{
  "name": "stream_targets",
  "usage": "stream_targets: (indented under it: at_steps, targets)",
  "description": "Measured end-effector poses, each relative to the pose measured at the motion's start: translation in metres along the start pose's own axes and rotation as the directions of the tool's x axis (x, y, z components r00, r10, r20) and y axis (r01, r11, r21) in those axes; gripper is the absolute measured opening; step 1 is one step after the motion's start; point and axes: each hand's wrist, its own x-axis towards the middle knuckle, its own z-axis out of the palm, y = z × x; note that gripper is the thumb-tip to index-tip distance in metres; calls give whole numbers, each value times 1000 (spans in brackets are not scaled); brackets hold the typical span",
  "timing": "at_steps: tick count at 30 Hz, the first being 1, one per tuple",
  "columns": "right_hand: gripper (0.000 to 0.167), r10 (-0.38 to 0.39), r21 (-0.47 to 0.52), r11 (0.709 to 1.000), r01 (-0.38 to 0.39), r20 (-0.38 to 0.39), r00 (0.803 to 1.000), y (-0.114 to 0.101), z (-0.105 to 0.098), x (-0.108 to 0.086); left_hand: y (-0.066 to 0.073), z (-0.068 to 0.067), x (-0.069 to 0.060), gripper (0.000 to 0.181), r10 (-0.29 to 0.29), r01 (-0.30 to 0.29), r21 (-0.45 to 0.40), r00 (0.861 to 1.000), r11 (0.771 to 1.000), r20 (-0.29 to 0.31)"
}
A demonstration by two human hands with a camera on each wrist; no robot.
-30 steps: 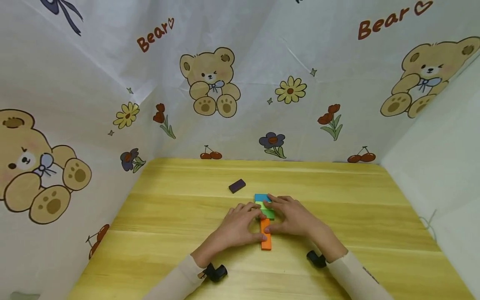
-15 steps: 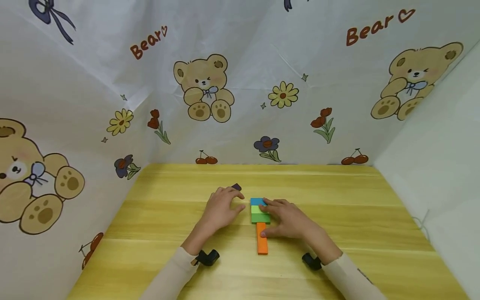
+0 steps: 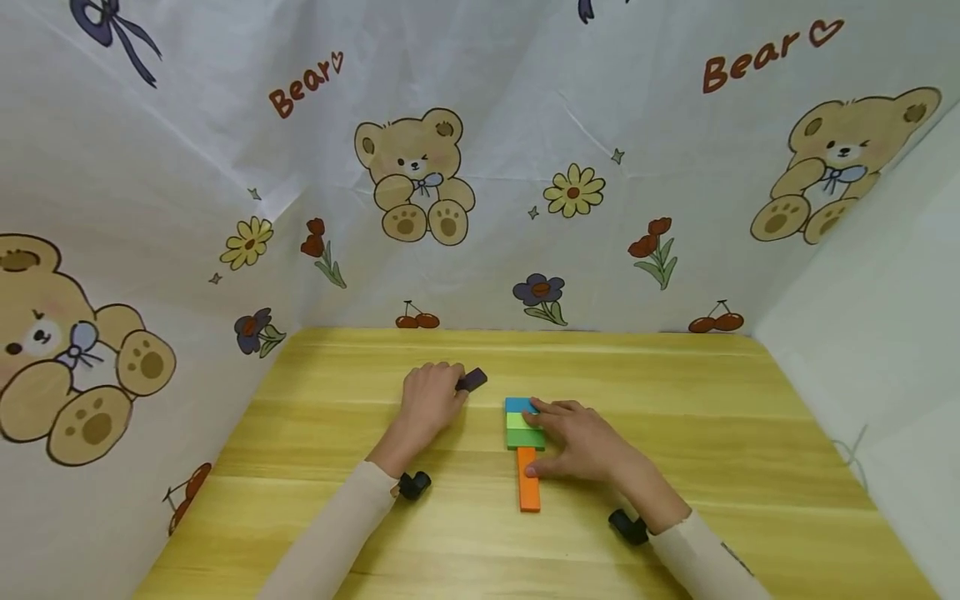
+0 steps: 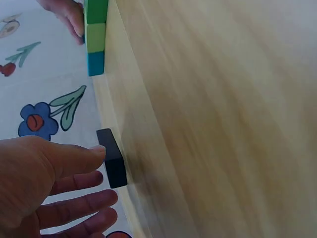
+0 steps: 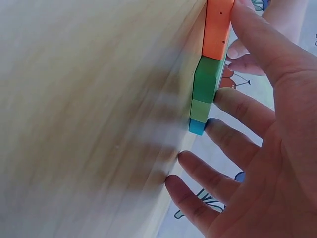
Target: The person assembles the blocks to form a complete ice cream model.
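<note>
My left hand is at the left end of a dark purple, nearly black rectangular block. In the left wrist view its thumb meets the block's edge, while the other fingers lie loosely beside it, not curled round it. A blue block, a light green block and a green block lie side by side in a stack shape. An orange block extends from the green one towards me. My right hand rests along their right side, fingers spread, thumb touching the orange block.
The blocks lie on a wood-grain table. A white cloth printed with bears and flowers rises behind and at the left; a plain white wall stands at the right. Black wrist cameras sit on both wrists.
My left hand has left the green and orange blocks and moved left and away from me to the dark block. My right hand stays beside the coloured blocks.
</note>
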Motion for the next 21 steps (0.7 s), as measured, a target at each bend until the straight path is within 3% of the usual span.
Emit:
stream_targets:
  at_steps: [11,21]
  targets:
    - [90,-9,-9,1000,9,1,1000,1,-3,-1,-7,2,8,14,-76,80,-96,996,992,46]
    - [90,-17,6,1000,17,-5,1000,4,-1,-1,-22,10,25,14,-119,131,-166,990,977,80]
